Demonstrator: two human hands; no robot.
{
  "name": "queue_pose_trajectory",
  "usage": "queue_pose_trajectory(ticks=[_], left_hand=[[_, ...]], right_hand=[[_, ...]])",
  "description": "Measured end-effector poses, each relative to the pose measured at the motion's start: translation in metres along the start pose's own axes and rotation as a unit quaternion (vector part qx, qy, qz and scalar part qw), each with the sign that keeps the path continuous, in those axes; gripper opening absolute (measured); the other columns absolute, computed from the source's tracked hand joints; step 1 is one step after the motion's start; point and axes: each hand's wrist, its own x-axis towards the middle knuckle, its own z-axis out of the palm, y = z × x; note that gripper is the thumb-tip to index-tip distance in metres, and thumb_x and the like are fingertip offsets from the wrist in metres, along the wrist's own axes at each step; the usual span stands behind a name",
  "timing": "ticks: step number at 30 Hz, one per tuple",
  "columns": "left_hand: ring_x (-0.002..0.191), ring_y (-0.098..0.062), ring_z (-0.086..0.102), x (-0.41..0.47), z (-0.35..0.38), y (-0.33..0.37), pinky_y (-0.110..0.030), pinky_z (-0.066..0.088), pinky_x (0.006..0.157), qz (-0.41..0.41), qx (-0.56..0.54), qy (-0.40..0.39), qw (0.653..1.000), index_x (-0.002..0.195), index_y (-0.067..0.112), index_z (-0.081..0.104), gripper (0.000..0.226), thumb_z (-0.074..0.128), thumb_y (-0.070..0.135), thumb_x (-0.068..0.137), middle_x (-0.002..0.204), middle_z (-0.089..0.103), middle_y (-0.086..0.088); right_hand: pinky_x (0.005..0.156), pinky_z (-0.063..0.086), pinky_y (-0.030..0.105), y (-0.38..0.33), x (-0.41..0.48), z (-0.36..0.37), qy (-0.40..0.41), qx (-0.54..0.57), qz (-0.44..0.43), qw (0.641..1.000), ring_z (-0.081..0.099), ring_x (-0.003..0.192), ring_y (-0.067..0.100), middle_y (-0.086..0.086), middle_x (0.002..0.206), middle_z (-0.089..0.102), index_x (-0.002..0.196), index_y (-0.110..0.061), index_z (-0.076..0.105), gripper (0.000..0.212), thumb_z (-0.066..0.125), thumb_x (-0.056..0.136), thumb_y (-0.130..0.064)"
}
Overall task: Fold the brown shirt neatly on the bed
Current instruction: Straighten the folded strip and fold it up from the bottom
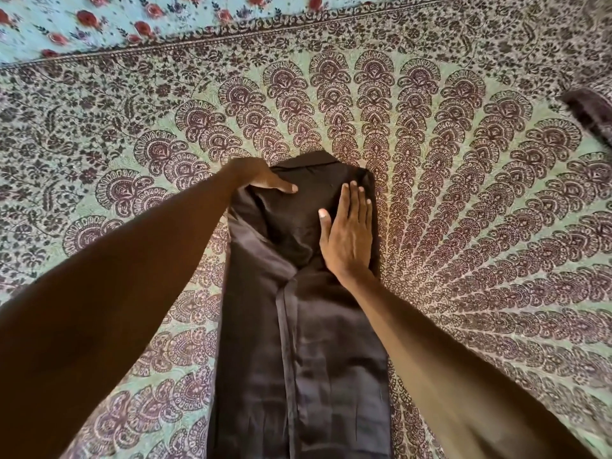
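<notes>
A dark brown, smooth-fabric shirt (298,309) lies folded into a long narrow strip on the middle of a bed covered by a green and maroon paisley-print spread (480,226), running toward the near edge. The left hand (261,180) grips the shirt's far left edge, fingers curled around the cloth. The right hand (347,233) presses flat on top, fingers straight and together.

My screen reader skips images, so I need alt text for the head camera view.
Two bare hands press a brown shirt, folded into a long narrow strip, flat on a patterned bedspread. The left hand holds its far left edge; the right hand lies flat, fingers spread, near its right edge.
</notes>
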Motion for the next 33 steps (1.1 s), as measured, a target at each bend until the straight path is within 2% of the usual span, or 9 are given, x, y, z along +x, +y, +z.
queue_pose_trajectory(ticks=[4, 9, 14, 15, 18, 20, 22, 29, 33], left_hand=[[0.116, -0.034, 0.057, 0.004, -0.004, -0.001, -0.039, 0.044, 0.101, -0.011, -0.058, -0.025, 0.998, 0.125, 0.008, 0.060, 0.093, 0.075, 0.071, 0.058, 0.131, 0.059, -0.014], [0.116, -0.036, 0.056, 0.018, -0.006, 0.004, -0.036, 0.045, 0.098, 0.015, -0.176, 0.019, 0.984, 0.123, -0.005, 0.058, 0.060, 0.072, 0.038, 0.083, 0.128, 0.058, -0.018], [0.111, -0.031, 0.059, 0.015, 0.003, -0.001, -0.044, 0.047, 0.102, 0.011, -0.397, 0.023, 0.918, 0.127, 0.001, 0.054, 0.042, 0.067, 0.009, 0.088, 0.131, 0.057, -0.021], [0.109, -0.030, 0.058, 0.017, 0.007, -0.001, -0.041, 0.047, 0.100, 0.012, -0.406, 0.041, 0.913, 0.127, 0.001, 0.053, 0.043, 0.067, 0.008, 0.087, 0.129, 0.058, -0.021], [0.108, -0.033, 0.057, 0.018, 0.009, 0.001, -0.032, 0.042, 0.084, 0.020, -0.248, 0.082, 0.965, 0.123, -0.006, 0.053, 0.059, 0.070, 0.036, 0.086, 0.119, 0.059, -0.020], [0.112, -0.035, 0.057, 0.014, 0.006, 0.004, -0.034, 0.044, 0.086, 0.017, -0.179, 0.036, 0.983, 0.127, -0.003, 0.054, 0.078, 0.077, 0.050, 0.073, 0.125, 0.059, -0.015], [0.114, -0.035, 0.057, 0.011, 0.003, 0.007, -0.036, 0.045, 0.089, 0.011, -0.156, 0.026, 0.987, 0.127, -0.002, 0.055, 0.078, 0.083, 0.043, 0.069, 0.125, 0.059, -0.015], [0.126, -0.031, 0.047, 0.015, 0.022, 0.001, -0.035, 0.041, 0.096, -0.026, -0.393, 0.089, 0.915, 0.139, 0.004, 0.039, 0.076, 0.081, 0.014, 0.076, 0.138, 0.048, -0.014], [0.111, -0.026, 0.051, -0.012, 0.032, 0.001, -0.034, 0.042, 0.084, 0.036, -0.310, 0.228, 0.922, 0.133, 0.015, 0.035, 0.067, 0.075, 0.024, 0.080, 0.123, 0.050, -0.011]], right_hand=[[0.121, 0.020, 0.042, -0.001, 0.002, -0.001, -0.002, 0.008, 0.004, 1.000, 0.025, 0.146, 0.028, 0.015, 0.155, 0.034, 0.149, -0.003, 0.029, 0.064, 0.024, 0.102, -0.046], [0.119, 0.024, 0.043, 0.000, 0.002, 0.000, 0.012, 0.016, 0.008, 1.000, 0.029, 0.145, 0.028, 0.013, 0.151, 0.041, 0.148, -0.005, 0.032, 0.059, 0.027, 0.103, -0.044], [0.118, 0.024, 0.043, 0.001, 0.002, -0.001, 0.018, 0.025, 0.008, 0.999, 0.030, 0.144, 0.028, 0.012, 0.150, 0.041, 0.148, -0.007, 0.033, 0.058, 0.027, 0.103, -0.043], [0.118, 0.024, 0.043, 0.001, 0.002, -0.001, 0.019, 0.025, 0.008, 0.999, 0.030, 0.144, 0.028, 0.012, 0.150, 0.041, 0.148, -0.007, 0.033, 0.058, 0.027, 0.103, -0.043], [0.118, 0.024, 0.043, 0.001, 0.002, 0.001, 0.021, 0.018, 0.005, 1.000, 0.030, 0.144, 0.028, 0.012, 0.150, 0.041, 0.148, -0.008, 0.033, 0.058, 0.028, 0.103, -0.044], [0.118, 0.024, 0.042, 0.001, 0.002, 0.002, 0.022, 0.015, 0.005, 1.000, 0.030, 0.144, 0.028, 0.012, 0.150, 0.041, 0.148, -0.008, 0.034, 0.058, 0.027, 0.103, -0.044], [0.118, 0.024, 0.042, 0.001, 0.002, 0.002, 0.023, 0.014, 0.004, 1.000, 0.031, 0.144, 0.028, 0.012, 0.150, 0.041, 0.148, -0.009, 0.034, 0.057, 0.027, 0.103, -0.044], [0.118, 0.026, 0.042, 0.002, 0.000, 0.004, 0.040, 0.020, 0.003, 0.999, 0.033, 0.143, 0.027, 0.011, 0.148, 0.045, 0.146, -0.009, 0.038, 0.056, 0.028, 0.103, -0.043], [0.118, 0.026, 0.043, 0.002, 0.001, 0.003, 0.034, 0.026, 0.001, 0.999, 0.035, 0.141, 0.029, 0.012, 0.147, 0.045, 0.144, -0.008, 0.041, 0.057, 0.029, 0.102, -0.045]])
